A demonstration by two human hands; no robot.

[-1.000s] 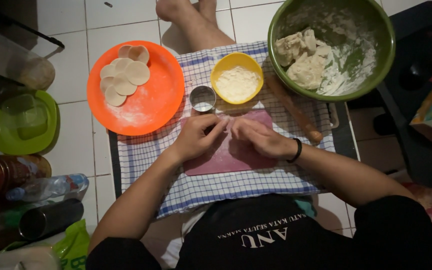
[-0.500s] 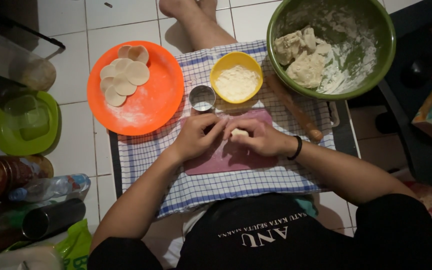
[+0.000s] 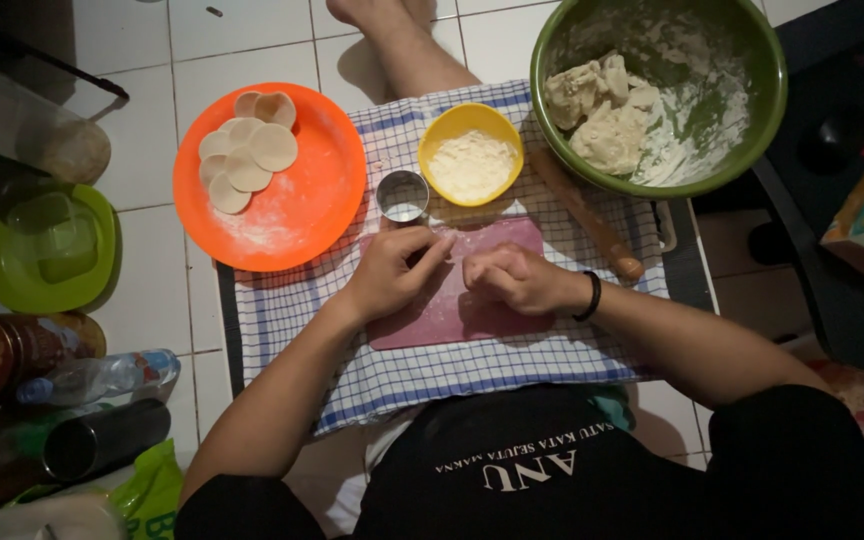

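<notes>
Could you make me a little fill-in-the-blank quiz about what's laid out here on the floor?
1. The flat dough rounds lie on the ____ plate.
2. The yellow bowl holds white ____.
3. Both hands, left and right, rest over the ____ board.
4. The lumps of dough sit in the big ____ bowl.

Missing words: orange; flour; pink; green

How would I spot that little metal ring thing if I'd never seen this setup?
Find the blue checked cloth on the tiled floor. At its far edge, between the orange plate and the yellow bowl of flour, just beyond the left hand, stands the round metal cutter. It is the only shiny, silver thing there.
</notes>
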